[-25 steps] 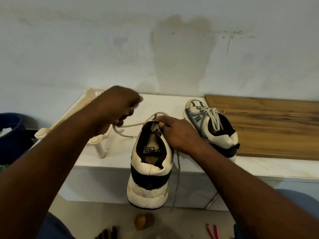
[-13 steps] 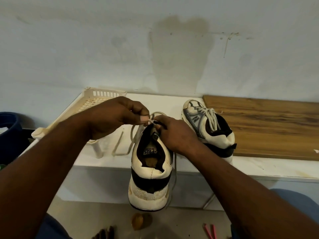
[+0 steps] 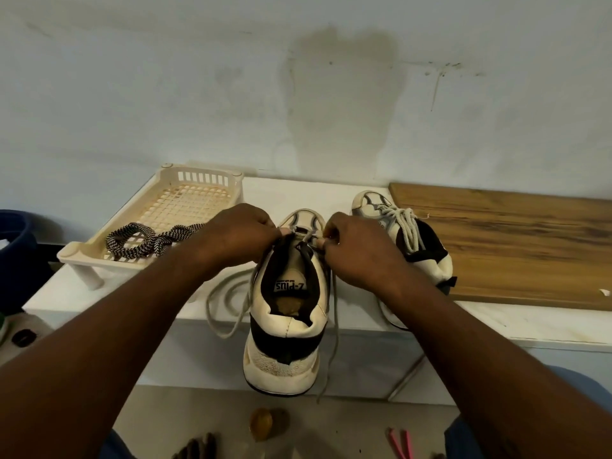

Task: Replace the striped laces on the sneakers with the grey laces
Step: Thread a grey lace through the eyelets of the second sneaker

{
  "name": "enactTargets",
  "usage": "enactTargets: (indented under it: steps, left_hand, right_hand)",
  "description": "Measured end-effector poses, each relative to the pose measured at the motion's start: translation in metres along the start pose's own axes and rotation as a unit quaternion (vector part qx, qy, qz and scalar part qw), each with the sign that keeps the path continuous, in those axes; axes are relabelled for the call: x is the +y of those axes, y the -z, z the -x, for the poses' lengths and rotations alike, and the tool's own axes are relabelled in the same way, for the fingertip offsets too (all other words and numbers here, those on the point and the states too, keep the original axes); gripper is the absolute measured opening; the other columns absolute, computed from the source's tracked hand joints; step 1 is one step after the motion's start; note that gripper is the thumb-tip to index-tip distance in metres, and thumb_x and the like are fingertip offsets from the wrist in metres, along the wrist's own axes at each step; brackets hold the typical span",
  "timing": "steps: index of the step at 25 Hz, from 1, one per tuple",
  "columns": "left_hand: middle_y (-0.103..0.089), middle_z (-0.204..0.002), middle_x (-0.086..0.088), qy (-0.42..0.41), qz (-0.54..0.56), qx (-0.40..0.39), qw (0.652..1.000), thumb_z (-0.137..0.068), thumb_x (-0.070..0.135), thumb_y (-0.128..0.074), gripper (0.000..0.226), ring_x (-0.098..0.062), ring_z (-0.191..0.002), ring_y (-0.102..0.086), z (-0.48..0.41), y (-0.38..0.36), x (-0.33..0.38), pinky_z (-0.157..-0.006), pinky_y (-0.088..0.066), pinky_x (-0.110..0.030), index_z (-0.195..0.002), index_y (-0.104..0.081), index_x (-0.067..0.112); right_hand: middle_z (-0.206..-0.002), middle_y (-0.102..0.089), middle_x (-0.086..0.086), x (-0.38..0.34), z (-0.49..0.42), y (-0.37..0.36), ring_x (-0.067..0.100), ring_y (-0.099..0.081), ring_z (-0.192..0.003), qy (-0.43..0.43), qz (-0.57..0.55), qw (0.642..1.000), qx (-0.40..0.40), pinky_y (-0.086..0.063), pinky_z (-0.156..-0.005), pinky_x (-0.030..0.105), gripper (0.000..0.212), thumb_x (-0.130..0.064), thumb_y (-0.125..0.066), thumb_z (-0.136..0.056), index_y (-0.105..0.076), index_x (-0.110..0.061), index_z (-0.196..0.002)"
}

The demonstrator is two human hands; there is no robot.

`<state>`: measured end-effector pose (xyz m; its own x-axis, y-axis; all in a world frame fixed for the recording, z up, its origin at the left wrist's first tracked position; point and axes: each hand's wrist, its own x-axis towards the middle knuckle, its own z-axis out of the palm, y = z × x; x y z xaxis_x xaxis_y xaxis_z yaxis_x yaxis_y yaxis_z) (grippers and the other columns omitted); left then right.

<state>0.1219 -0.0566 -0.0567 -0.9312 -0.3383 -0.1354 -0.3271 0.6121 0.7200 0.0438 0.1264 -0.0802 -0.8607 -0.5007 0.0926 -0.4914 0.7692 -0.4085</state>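
Observation:
A white and black sneaker (image 3: 287,329) sits heel toward me, hanging over the front edge of the white table (image 3: 496,319). My left hand (image 3: 238,233) and my right hand (image 3: 357,246) each pinch the grey lace (image 3: 225,313) at the top eyelets. One loose end loops on the table to the left, the other dangles down the right side. A second sneaker (image 3: 407,240) with a grey lace tied in it stands to the right, partly hidden by my right hand. The black-and-white striped laces (image 3: 149,240) lie in the cream plastic tray (image 3: 139,210).
A wooden board (image 3: 516,246) lies on the table's right part. A dark blue bucket (image 3: 16,260) stands at the far left. On the floor below lie a brown round object (image 3: 261,424) and pink-handled pliers (image 3: 399,443). The wall runs right behind the table.
My left hand came back from the left to the sneaker's top eyelets. Both hands now pinch the lace there. The tray with the striped laces has come into sight.

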Motion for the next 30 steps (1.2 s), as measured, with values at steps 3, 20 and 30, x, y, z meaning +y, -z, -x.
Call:
enactTargets:
  steps: [3, 20, 30]
  left_hand:
    - [-0.073, -0.086, -0.001, -0.004, -0.007, 0.024, 1.0, -0.096, 0.032, -0.068, 0.024, -0.021, -0.086, -0.07, -0.007, -0.007, -0.003, -0.083, -0.055, -0.041, -0.08, -0.071, 0.014]
    - [-0.077, -0.08, -0.002, 0.022, -0.039, -0.112, 0.993, -0.082, 0.05, -0.079, 0.036, -0.017, -0.058, -0.071, 0.011, 0.022, 0.005, -0.058, -0.055, -0.029, -0.091, -0.074, 0.016]
    - [-0.073, -0.085, 0.006, -0.111, -0.043, 0.069, 0.99, -0.092, 0.049, -0.069, 0.023, -0.005, -0.063, -0.065, 0.004, 0.007, 0.009, -0.056, -0.054, -0.029, -0.093, -0.075, 0.027]
  right_hand:
    - [-0.095, -0.066, 0.003, 0.0, 0.001, -0.004, 0.022, -0.062, -0.088, -0.031, 0.005, 0.999, -0.021, -0.049, -0.068, 0.032, 0.019, -0.032, -0.064, -0.094, -0.06, -0.019, -0.109]
    - [-0.092, -0.064, -0.005, -0.02, 0.022, 0.018, 0.014, -0.06, -0.084, 0.028, -0.123, 0.982, -0.14, -0.054, -0.07, 0.034, 0.033, -0.042, -0.083, -0.083, -0.057, -0.026, -0.095]
    - [-0.085, -0.067, -0.01, -0.007, 0.007, 0.009, 0.003, -0.06, -0.081, 0.01, -0.156, 0.985, 0.073, -0.047, -0.065, 0.026, 0.023, -0.043, -0.08, -0.085, -0.063, -0.029, -0.094]
